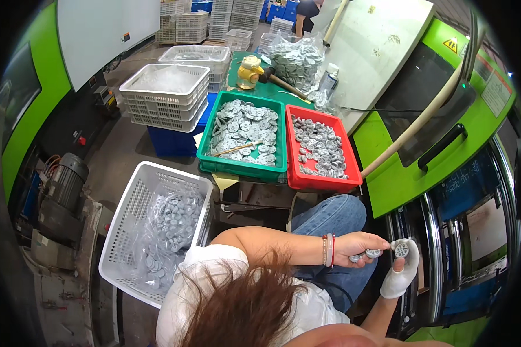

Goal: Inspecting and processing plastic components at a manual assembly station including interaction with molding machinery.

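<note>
My bare left hand (349, 245), with bracelets at its wrist, is closed around a couple of small grey spoked wheels (373, 253). Close beside it, my right hand (398, 279) wears a white glove with a bare thumb showing. Its fingers and thumb grip another grey spoked wheel (401, 250), its round face turned up. The left fingertips come up next to that wheel; whether they touch it I cannot tell. Both hands are to the right of my jeans-covered knee, in front of the machine.
A green tray (200, 151) of grey discs with a thin stick on top stands beside a red tray (324, 184) of smaller grey parts. At left is a white basket (123, 231) with bagged parts. A mallet (286, 84) lies behind; a green machine (388, 179) borders the right.
</note>
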Demonstrator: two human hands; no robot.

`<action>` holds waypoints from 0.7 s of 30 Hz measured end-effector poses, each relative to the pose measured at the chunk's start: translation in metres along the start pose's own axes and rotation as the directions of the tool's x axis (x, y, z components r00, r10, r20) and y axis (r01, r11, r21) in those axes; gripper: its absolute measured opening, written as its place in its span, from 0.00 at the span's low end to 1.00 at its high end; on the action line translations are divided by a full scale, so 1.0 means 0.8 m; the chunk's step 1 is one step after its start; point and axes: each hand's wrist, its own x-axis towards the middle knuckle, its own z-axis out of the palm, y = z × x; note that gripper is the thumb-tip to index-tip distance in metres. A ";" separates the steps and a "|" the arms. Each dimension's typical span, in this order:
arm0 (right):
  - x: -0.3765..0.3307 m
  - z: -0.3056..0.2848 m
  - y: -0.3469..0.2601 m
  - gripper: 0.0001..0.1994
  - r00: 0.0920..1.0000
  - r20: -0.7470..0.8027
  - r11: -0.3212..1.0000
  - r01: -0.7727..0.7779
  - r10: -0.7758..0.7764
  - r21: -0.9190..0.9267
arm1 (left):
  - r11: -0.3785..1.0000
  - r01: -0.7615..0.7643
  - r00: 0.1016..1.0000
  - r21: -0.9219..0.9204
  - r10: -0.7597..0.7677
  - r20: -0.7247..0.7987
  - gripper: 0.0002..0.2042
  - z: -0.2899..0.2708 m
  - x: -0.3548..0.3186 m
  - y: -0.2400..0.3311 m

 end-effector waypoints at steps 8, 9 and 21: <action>-0.015 0.015 -0.013 0.23 0.932 0.149 0.850 0.361 -0.329 -0.383 | 0.998 -0.046 0.994 0.035 0.049 -0.094 0.07 0.004 0.025 -0.021; -0.013 0.018 -0.014 0.23 0.935 0.121 0.842 0.352 -0.333 -0.408 | 0.998 -0.044 0.994 0.036 0.048 -0.101 0.07 0.004 0.027 -0.025; 0.008 0.034 -0.016 0.20 0.961 0.080 0.849 0.271 -0.264 -0.454 | 0.972 -0.001 0.981 0.236 0.047 -0.187 0.13 0.025 0.007 -0.035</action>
